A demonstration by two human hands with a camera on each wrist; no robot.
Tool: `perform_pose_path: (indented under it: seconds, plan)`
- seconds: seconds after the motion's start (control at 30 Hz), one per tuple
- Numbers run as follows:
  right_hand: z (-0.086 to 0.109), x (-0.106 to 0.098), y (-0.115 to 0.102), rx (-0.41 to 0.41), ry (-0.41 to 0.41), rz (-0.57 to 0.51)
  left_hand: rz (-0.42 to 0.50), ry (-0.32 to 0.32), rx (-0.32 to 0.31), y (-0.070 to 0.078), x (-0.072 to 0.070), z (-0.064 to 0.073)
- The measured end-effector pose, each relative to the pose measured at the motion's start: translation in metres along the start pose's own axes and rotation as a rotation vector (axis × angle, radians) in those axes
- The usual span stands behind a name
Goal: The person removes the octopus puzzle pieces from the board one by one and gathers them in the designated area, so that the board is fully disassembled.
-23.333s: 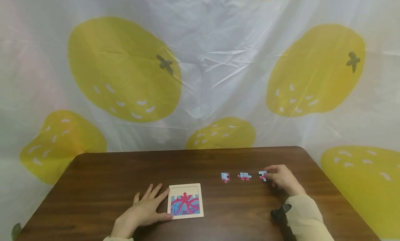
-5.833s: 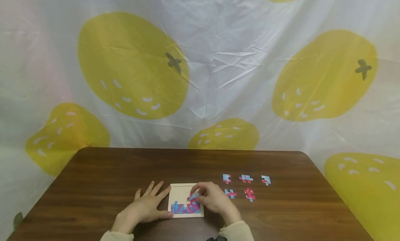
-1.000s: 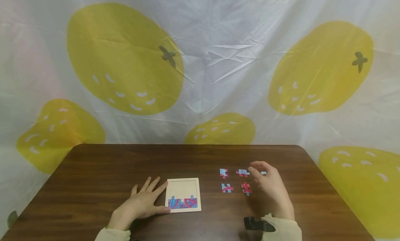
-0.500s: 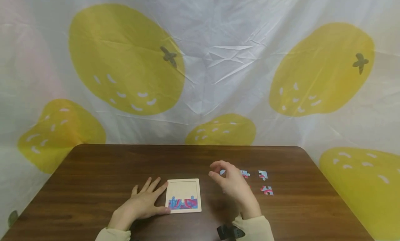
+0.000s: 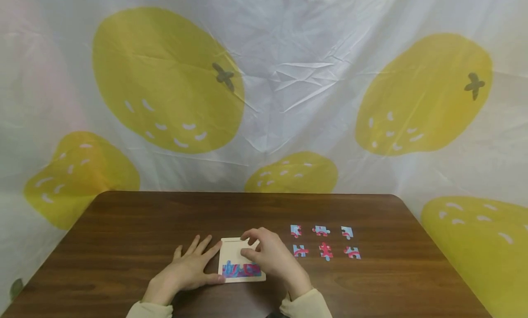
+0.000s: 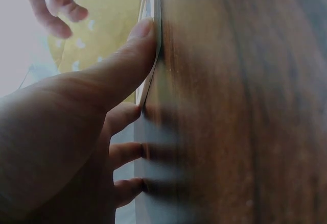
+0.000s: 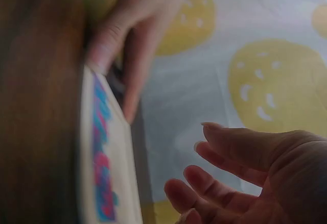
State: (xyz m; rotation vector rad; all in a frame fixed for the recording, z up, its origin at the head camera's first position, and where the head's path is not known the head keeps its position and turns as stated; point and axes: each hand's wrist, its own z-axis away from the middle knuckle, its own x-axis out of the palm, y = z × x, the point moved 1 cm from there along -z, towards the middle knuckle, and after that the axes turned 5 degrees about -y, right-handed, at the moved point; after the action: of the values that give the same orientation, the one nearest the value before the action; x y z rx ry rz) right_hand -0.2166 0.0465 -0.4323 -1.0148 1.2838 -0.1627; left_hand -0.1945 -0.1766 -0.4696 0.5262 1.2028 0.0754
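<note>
- Poised over the wooden frame (image 5: 232,253) with the right hand (image 5: 270,254), thumb and fingers loosely bent and parted, gripping nothing.
- Resting at the frame's left side with the left hand (image 5: 187,267), fingers spread wide, thumb on the near left corner, index fingertip touching near the far left corner, remaining fingertips down on the brown table (image 5: 165,217).
- Laid flat beneath the right hand: the frame itself, showing bare pale wood across its farther part.
- Fitted inside the frame along its near rim: a strip of joined puzzle pieces (image 5: 241,270) in blue, purple and pink, knobs pointing toward the bare wood.
- Spread out to the right of the frame: six loose pieces in two rows of three, lying apart from one another.
- In the far row, slightly beyond the frame's far edge: three light-blue and pink pieces, at left (image 5: 295,231), middle (image 5: 321,231) and right (image 5: 347,232).
- In the near row, level with the frame's farther half: a blue-and-pink piece (image 5: 300,250), a mostly red piece (image 5: 326,251) and another blue-and-pink piece (image 5: 352,252).
- Nearer than the frame, at either side: a pale left sleeve (image 5: 149,309) and a pale right sleeve (image 5: 307,305).
- Hung well behind the frame, past the table: a creased white cloth (image 5: 268,102) printed with large yellow fruit shapes (image 5: 169,79).
</note>
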Motion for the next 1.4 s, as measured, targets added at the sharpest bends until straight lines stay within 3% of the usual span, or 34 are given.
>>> perform_pose_path:
  seconds: [0.47,0.63,1.03,1.4]
  plan:
    - [-0.007,0.046,-0.004,0.114,-0.065,-0.012,-0.002,0.006,0.013,0.001,0.001,-0.002]
    - [-0.007,0.049,-0.002,0.159,-0.056,-0.058,0.014,0.005,0.040,0.002,0.002,-0.004]
    - [-0.007,0.053,-0.009,0.183,-0.092,0.035,0.032,0.001,0.028,0.000,0.001,-0.001]
    - [-0.006,0.051,-0.002,0.141,-0.064,-0.054,0.034,0.000,0.028,0.002,0.000,-0.001]
